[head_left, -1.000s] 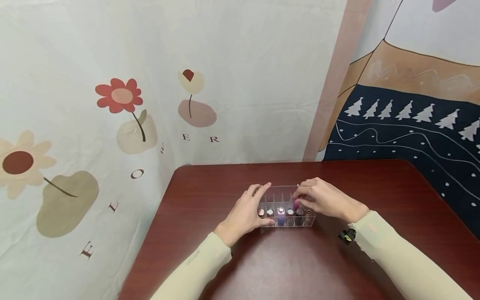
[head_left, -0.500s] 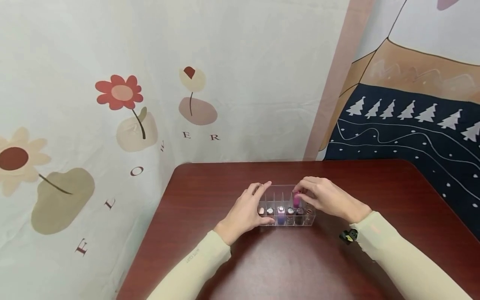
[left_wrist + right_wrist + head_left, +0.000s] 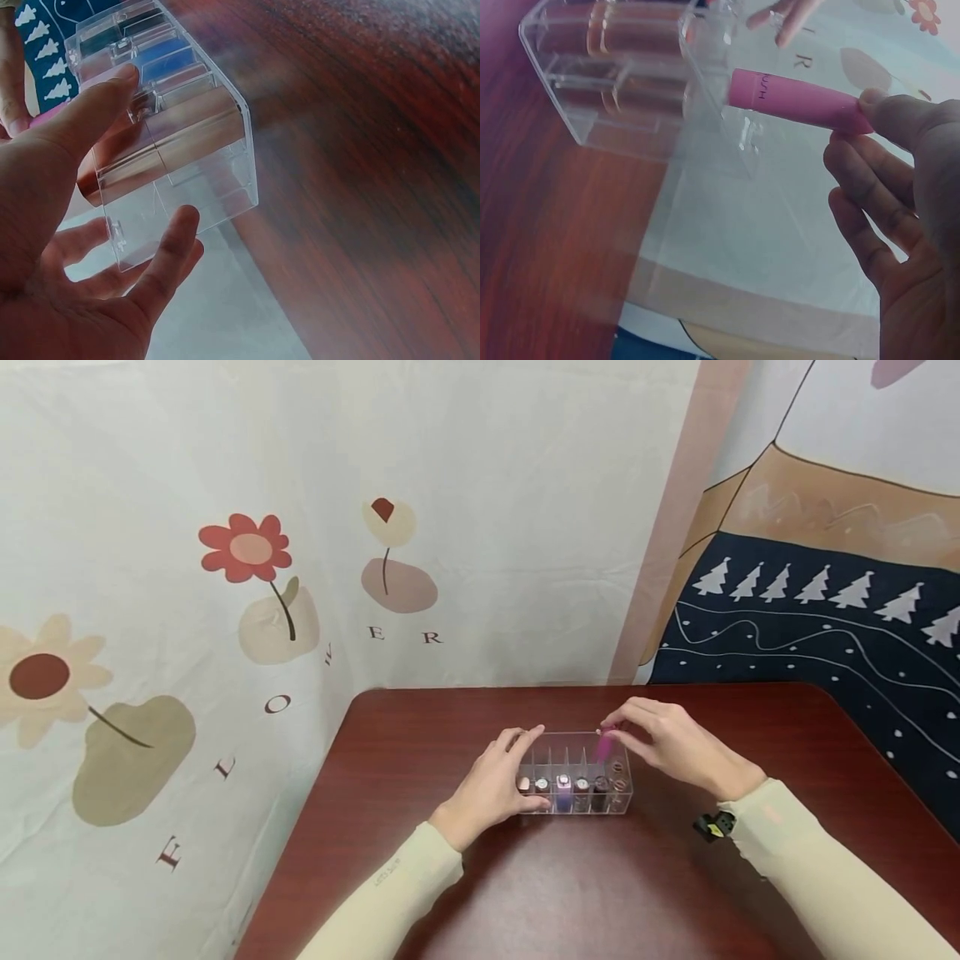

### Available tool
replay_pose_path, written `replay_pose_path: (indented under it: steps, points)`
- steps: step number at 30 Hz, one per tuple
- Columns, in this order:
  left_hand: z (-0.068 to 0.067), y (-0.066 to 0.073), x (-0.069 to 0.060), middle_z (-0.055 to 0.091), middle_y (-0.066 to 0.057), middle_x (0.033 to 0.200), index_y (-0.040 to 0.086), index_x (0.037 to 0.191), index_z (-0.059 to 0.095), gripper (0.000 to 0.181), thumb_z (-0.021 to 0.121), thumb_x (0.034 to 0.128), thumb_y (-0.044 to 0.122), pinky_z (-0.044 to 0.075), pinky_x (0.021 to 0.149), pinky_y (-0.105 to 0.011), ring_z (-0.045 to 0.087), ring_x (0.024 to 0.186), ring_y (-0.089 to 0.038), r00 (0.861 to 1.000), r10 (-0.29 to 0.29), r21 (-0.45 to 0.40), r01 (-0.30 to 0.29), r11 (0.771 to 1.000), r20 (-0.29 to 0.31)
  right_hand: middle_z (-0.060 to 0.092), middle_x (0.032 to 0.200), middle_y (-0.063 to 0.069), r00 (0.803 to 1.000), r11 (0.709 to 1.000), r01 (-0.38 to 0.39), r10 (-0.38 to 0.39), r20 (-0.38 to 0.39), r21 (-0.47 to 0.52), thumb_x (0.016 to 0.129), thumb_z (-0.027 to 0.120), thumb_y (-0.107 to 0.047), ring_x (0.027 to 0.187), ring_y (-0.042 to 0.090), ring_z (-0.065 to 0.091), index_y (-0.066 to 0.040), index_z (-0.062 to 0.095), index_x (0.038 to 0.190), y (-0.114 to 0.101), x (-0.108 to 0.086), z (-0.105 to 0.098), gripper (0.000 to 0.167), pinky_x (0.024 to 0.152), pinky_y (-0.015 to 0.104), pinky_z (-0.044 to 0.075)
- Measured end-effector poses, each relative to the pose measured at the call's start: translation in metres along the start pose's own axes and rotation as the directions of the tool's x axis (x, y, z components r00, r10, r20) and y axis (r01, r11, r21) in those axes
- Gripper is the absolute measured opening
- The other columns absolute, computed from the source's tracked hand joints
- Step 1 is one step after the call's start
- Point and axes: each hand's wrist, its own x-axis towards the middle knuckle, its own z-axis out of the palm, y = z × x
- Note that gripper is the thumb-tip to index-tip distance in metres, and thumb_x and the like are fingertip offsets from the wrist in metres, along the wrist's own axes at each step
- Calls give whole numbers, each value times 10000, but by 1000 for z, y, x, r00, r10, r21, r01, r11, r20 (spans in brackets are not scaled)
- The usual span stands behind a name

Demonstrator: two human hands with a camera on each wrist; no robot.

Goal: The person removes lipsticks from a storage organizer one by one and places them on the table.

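A clear divided case (image 3: 630, 803) stands on the table with several small tubes in its front row. My left hand (image 3: 491, 781) grips the case's left end, thumb at the front and fingers behind; in the left wrist view a copper tube (image 3: 199, 135) lies inside beside my left hand (image 3: 82, 187). My right hand (image 3: 678, 747) pinches a pink tube (image 3: 604, 746) above the case's back right part. In the right wrist view my right hand (image 3: 915, 172) holds the pink tube (image 3: 799, 103) by its tapered end between thumb and fingertips, its flat end towards the case (image 3: 577, 127).
The case stands on a dark red table (image 3: 540, 885). Behind it hangs a pale curtain (image 3: 510, 527) with flowers and letters, and a dark blue one (image 3: 750, 635) with white trees is on the right. A black device (image 3: 714, 827) sits at the right wrist.
My right hand has moved up and to the right, lifting the pink tube from among the dividers. My left hand has kept its place on the case.
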Motion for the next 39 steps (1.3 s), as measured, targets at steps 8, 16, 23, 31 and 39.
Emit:
replay_pose_path:
  steps: [8,16,23,31,39]
  points:
    - [-1,1,-1,581,-187,1681,225,1800,434,1222,1102,802,449,593,1229,-573,676,1453,-447,1000,-11,-8,11,1000,4,849,1094,29,996,999,-34,32,-77,-26,842,1000,44,957,202,804,-102,842,1164,8,-5,-20,388,1045,-40,451]
    - [0,-1,-3,592,-186,1664,218,1792,447,1215,1107,796,441,604,1209,-577,686,1430,-443,1000,-14,-3,14,1000,9,844,1064,31,988,995,-89,82,-133,-49,807,1006,78,859,149,744,-91,836,1181,19,-14,-26,443,953,-28,484]
    - [-1,-1,-1,596,-187,1656,210,1793,444,1218,1108,796,430,607,1204,-576,691,1420,-438,1000,1,-5,-1,1000,2,847,1057,-1,980,980,-189,184,-80,-56,879,978,30,841,75,713,-119,838,1151,30,-28,-16,340,902,14,517]
    - [1,0,0,591,-181,1665,222,1797,438,1216,1105,802,428,599,1219,-573,686,1431,-437,1000,-6,-1,6,1000,2,845,1080,37,961,961,-273,275,33,-39,924,953,14,932,177,771,-92,829,1159,39,-51,7,286,862,508,717]
    - [1,0,-1,582,-190,1675,229,1802,429,1218,1100,808,440,597,1224,-572,686,1438,-440,1000,-6,3,6,1000,1,847,1091,50,948,953,-304,304,94,-19,954,932,-1,964,202,796,-88,822,1163,44,-59,17,251,890,518,717]
